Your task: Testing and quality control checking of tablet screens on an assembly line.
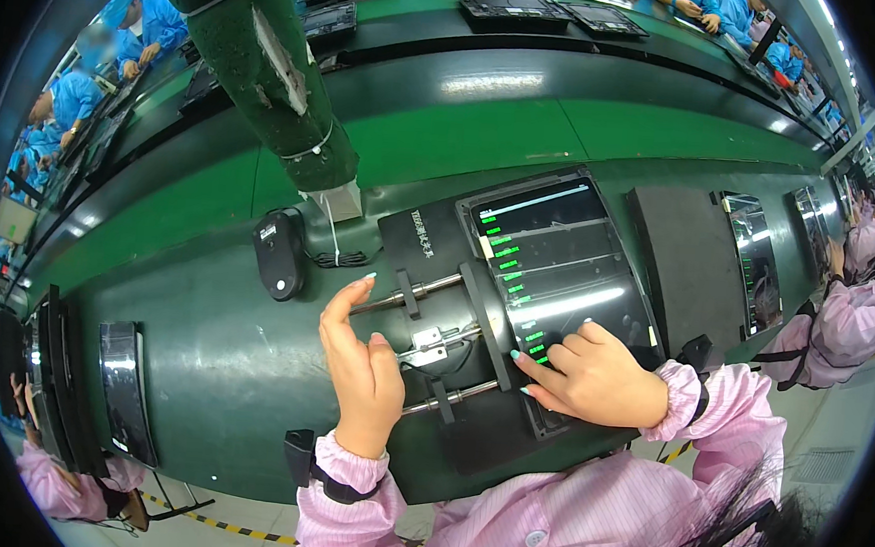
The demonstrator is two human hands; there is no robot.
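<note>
A tablet-like device (584,257) with a lit dark screen and rows of green marks lies in a black test fixture (415,232). Metal guide rods (437,286) and a silver toggle clamp (431,345) sit on the fixture's left part, joined to a black bar (486,325) along the screen's left side. My left hand (363,374) is raised beside the rods and clamp, fingers apart, holding nothing. Over the lower part of the screen is my right hand (591,378). Its index finger and thumb stretch toward the lower left edge by the green marks, the other fingers bent; nothing is held.
A black computer mouse (279,254) lies left of the fixture, below a green post (269,73). To the right are a dark foam block (683,269) and another screen device (752,263). One more device (128,390) rests at the left. Co-workers in blue and pink sit around.
</note>
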